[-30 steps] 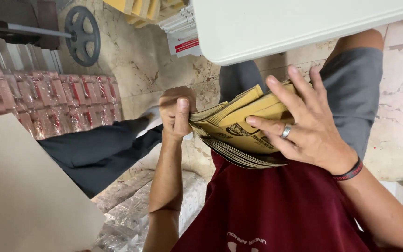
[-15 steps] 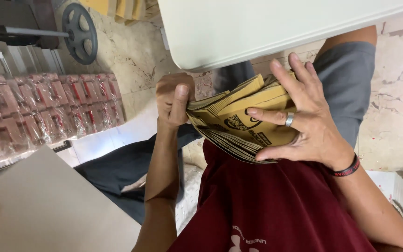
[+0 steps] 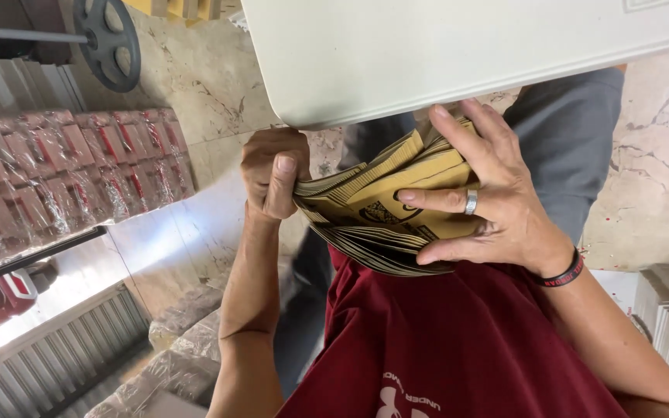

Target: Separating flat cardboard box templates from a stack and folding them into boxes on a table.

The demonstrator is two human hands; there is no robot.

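Left hand pinching one end of a fat stack of flat yellow paper bags, right hand spread on top, under the white desk, wrapped red packs nearby

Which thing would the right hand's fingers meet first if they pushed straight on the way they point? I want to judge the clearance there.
Probably the left hand, gripping the paper stack's far end; depth unclear.

The white table runs off the top and right edges and hides the upper ends of the stack of flat yellow cartons. The right hand covers much of the stack's face; its print is too small to tell. The left hand hides the stack's left end.
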